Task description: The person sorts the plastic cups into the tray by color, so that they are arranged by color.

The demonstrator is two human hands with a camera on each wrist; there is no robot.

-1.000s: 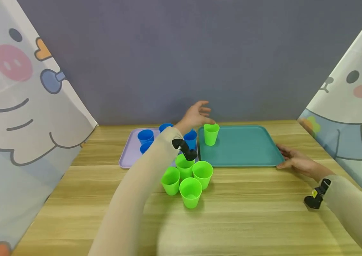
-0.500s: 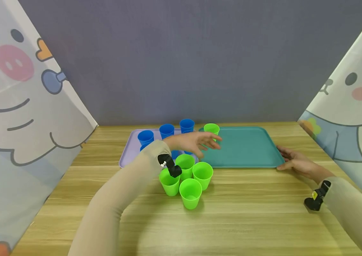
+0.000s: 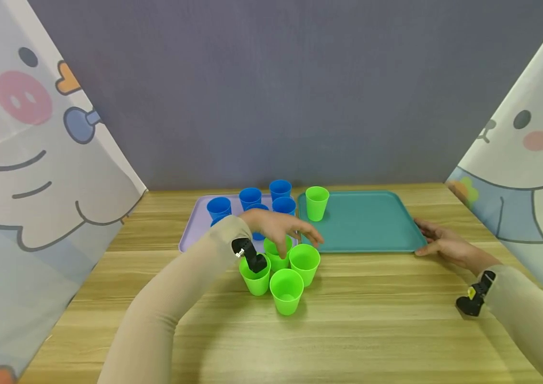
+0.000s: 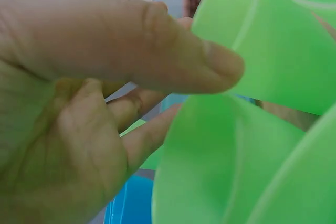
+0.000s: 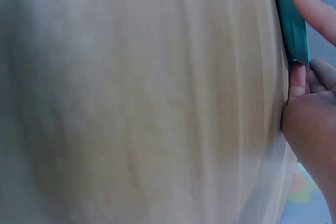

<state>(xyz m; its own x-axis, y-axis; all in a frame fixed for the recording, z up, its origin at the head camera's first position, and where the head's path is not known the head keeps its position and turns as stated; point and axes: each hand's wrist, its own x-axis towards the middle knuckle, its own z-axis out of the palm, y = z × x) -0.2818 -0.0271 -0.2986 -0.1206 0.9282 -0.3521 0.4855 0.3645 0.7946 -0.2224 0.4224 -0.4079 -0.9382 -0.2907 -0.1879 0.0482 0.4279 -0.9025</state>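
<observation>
My left hand point(image 3: 276, 228) hovers with spread fingers over a cluster of bright green plastic cups point(image 3: 286, 292) on the wooden table. In the left wrist view its thumb point(image 4: 173, 61) lies across the rims of two green cups point(image 4: 199, 161), while the other fingers reach behind them, apart from the thumb. My right hand point(image 3: 446, 245) holds the right front corner of a teal tray point(image 3: 367, 224). The right wrist view has the thumb point(image 5: 315, 11) against the tray's edge and the fingers bent in at its corner. One green cup point(image 3: 317, 205) stands upright on the tray's left end.
A lilac tray point(image 3: 191, 234) with several blue cups point(image 3: 218, 208) adjoins the teal tray on its left. Behind both rises a grey wall panel point(image 3: 271, 96). Cartoon-printed sheets flank the wooden table point(image 3: 367, 320) on either side.
My left hand has left the green cup on the teal tray and come back toward me, down over the green cluster. My right hand stays at the tray corner.
</observation>
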